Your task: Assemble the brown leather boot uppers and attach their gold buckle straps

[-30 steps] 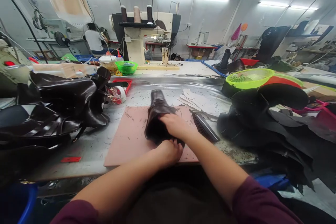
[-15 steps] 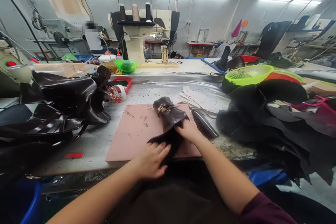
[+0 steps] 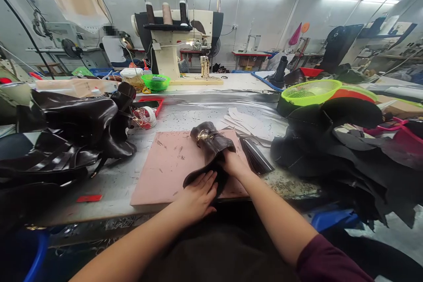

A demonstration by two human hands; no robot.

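Note:
A dark brown leather boot upper (image 3: 211, 143) with a gold-coloured buckle lies on a pink board (image 3: 158, 165) in front of me. My left hand (image 3: 200, 194) rests on the near black flap of the upper, its fingers stretched out and lying flat. My right hand (image 3: 233, 165) reaches into the opening of the upper, and its fingers are hidden inside. Just right of the board is a fanned stack of dark strips (image 3: 256, 156). Pale cut pieces (image 3: 244, 123) lie behind it.
Shiny dark leather uppers (image 3: 79, 119) are heaped at left, black pieces (image 3: 324, 154) at right, beside a yellow-green basket (image 3: 310, 92). A red tray (image 3: 153, 105) and green bowl (image 3: 155, 82) stand behind. A sewing machine (image 3: 172, 48) faces me. A person (image 3: 114, 48) sits far left.
My left hand has slid slightly forward on the flap, and its fingers have straightened out. My right hand stays inside the upper. The whole view has shifted a little.

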